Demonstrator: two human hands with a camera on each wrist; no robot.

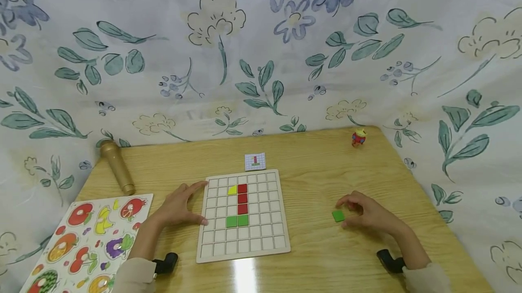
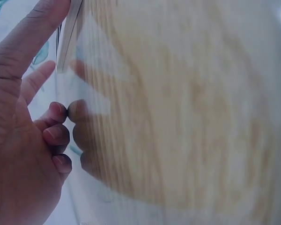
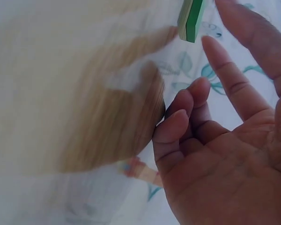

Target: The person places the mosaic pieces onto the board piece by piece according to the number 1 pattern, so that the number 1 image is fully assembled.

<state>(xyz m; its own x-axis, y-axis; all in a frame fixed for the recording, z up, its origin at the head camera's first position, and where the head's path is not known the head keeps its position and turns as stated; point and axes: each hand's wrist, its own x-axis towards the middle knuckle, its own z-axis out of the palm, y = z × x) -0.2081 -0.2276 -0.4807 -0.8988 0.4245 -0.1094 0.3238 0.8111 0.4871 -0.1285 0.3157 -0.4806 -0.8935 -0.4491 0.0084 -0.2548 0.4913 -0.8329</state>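
A pale square grid board [image 1: 216, 250] lies on the table in the head view. Set in its cells are a yellow piece [image 1: 232, 189] with a slanted edge, a column of three red squares [image 1: 242, 198] and two green squares [image 1: 231, 222] side by side. My left hand [image 1: 179, 204] has thumb and forefinger spread along the board's left edge. Right of the board, a loose green square tile [image 1: 338, 216] lies close to my right hand [image 1: 367, 213]. In the right wrist view, thumb and forefinger are parted beside the tile [image 3: 192, 21], with a gap between them and it.
Behind the board lies a small pattern card [image 1: 254, 161]. A fruit picture board [image 1: 140, 202] is at the left, with a gold microphone-shaped object [image 1: 118, 168] behind it. A small red and yellow figure [image 1: 359, 137] stands at the back right, near the floral curtain [image 1: 285, 80].
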